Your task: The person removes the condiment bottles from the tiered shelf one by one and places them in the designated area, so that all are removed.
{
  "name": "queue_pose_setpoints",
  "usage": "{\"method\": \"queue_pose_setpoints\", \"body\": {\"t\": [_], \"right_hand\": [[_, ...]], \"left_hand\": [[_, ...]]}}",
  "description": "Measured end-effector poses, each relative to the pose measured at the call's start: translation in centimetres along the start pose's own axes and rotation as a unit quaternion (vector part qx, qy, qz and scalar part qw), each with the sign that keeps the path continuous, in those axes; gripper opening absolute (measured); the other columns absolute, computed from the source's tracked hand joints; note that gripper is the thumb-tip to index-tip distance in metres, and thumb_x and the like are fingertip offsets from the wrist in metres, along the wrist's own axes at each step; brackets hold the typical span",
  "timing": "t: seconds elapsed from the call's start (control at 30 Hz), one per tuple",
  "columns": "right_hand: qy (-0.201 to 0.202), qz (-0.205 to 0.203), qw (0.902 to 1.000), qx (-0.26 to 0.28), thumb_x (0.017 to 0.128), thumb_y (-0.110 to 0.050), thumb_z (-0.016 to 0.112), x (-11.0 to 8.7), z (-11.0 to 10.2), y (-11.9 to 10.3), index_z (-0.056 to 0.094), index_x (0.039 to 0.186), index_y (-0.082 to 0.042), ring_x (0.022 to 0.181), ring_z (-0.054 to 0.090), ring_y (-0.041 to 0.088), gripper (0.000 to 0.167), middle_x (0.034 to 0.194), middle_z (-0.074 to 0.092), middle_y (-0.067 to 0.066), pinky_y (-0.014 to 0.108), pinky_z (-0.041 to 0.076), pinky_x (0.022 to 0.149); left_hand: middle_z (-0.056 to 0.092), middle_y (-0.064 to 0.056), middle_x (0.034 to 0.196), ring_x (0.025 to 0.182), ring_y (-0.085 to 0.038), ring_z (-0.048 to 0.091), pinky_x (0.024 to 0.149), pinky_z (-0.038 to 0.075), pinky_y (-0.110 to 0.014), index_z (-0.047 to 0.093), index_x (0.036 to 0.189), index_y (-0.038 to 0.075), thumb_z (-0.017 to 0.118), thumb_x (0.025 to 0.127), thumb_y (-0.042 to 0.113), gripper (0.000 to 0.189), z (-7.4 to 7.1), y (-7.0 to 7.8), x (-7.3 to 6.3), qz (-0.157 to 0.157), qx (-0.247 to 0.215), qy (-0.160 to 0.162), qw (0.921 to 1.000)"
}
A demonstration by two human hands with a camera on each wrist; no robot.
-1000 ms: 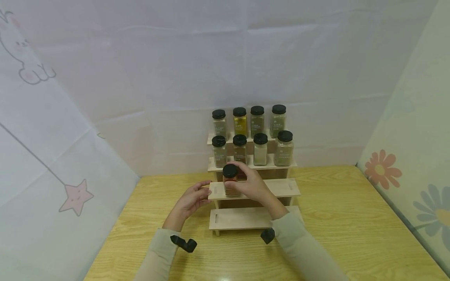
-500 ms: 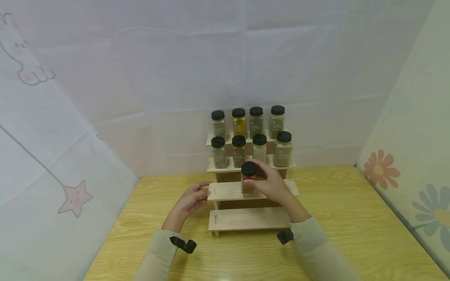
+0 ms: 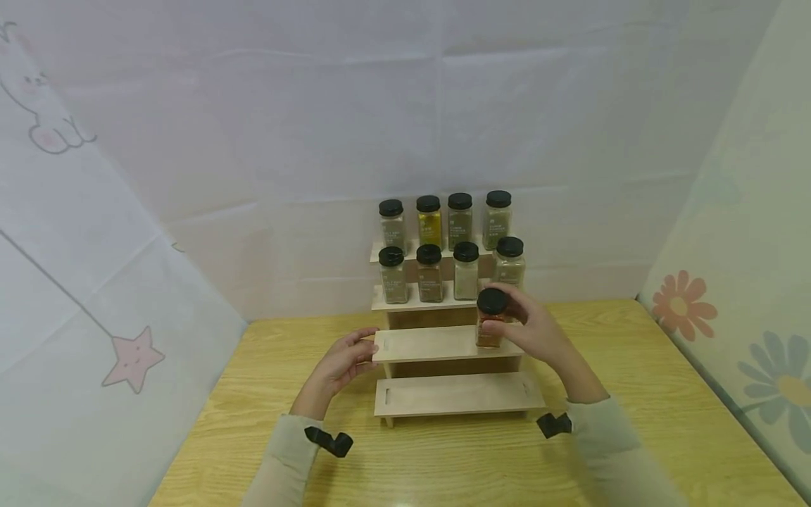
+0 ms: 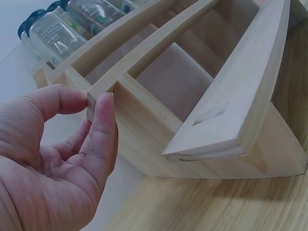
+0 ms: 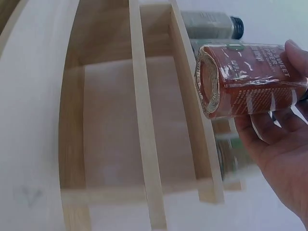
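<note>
My right hand [image 3: 538,331] holds a spice jar [image 5: 250,79] of red powder with a black lid, fingers around its upper part. In the head view the jar stands upright over the right part of the third tier of a stepped wooden rack [image 3: 431,343]. The right wrist view shows its bottom face apart from the boards. At the left end of that same tier, my left hand [image 3: 342,362] pinches the board's corner between thumb and fingers [image 4: 103,120], as the left wrist view shows.
Several black-lidded spice jars [image 3: 465,271] line the rack's two upper tiers. The lowest shelf [image 3: 456,394] is bare. A wooden table [image 3: 285,366] carries the rack, with a pale cloth backdrop [image 3: 317,141] behind and printed side panels left and right.
The right hand has carried the red-powder jar rightward along the third tier, from near its left end to its right part. The left hand has stayed on the board's corner.
</note>
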State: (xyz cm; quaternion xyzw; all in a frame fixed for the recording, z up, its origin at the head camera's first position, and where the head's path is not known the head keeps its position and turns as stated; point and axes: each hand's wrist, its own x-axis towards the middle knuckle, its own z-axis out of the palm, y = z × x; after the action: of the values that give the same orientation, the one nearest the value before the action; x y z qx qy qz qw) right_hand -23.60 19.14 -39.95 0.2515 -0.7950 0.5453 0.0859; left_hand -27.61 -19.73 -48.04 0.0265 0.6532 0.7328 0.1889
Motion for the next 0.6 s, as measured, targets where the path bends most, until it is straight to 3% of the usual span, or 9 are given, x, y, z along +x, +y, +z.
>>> {"method": "queue_pose_setpoints", "body": {"t": [0.17, 0.4, 0.6], "right_hand": [[-0.006, -0.002, 1.0000, -0.005, 0.092, -0.012, 0.077, -0.8, -1.7, 0.4, 0.049, 0.148, -0.009, 0.112, 0.065, 0.018, 0.064, 0.128, 0.061, 0.014, 0.019, 0.053, 0.091], [-0.008, -0.002, 1.0000, -0.001, 0.094, -0.007, 0.073, -2.0, -4.2, 0.8, 0.046, 0.150, -0.008, 0.109, 0.064, 0.008, 0.062, 0.126, 0.059, 0.013, 0.021, 0.054, 0.087], [0.000, -0.012, 0.9999, -0.009, 0.093, -0.001, 0.071, -2.7, -6.1, 1.3, 0.044, 0.150, -0.005, 0.109, 0.064, 0.005, 0.063, 0.123, 0.061, 0.001, 0.020, 0.055, 0.083]], "left_hand": [[0.054, -0.005, 0.107, 0.081, -0.013, 0.061, 0.085, 0.060, -0.033, 0.036, 0.153, 0.003, 0.063, 0.099, 0.006, 0.060, -0.3, -0.1, 0.0, -0.001, 0.001, -0.001, 1.0000], [0.054, -0.006, 0.108, 0.083, -0.013, 0.061, 0.084, 0.060, -0.032, 0.037, 0.153, 0.003, 0.063, 0.099, 0.006, 0.060, -0.4, -0.1, 0.0, -0.002, -0.002, -0.005, 1.0000], [0.053, -0.007, 0.110, 0.082, -0.014, 0.062, 0.086, 0.060, -0.034, 0.038, 0.153, 0.005, 0.064, 0.099, 0.007, 0.061, -0.3, 0.0, 0.1, -0.005, 0.001, -0.005, 1.0000]]}}
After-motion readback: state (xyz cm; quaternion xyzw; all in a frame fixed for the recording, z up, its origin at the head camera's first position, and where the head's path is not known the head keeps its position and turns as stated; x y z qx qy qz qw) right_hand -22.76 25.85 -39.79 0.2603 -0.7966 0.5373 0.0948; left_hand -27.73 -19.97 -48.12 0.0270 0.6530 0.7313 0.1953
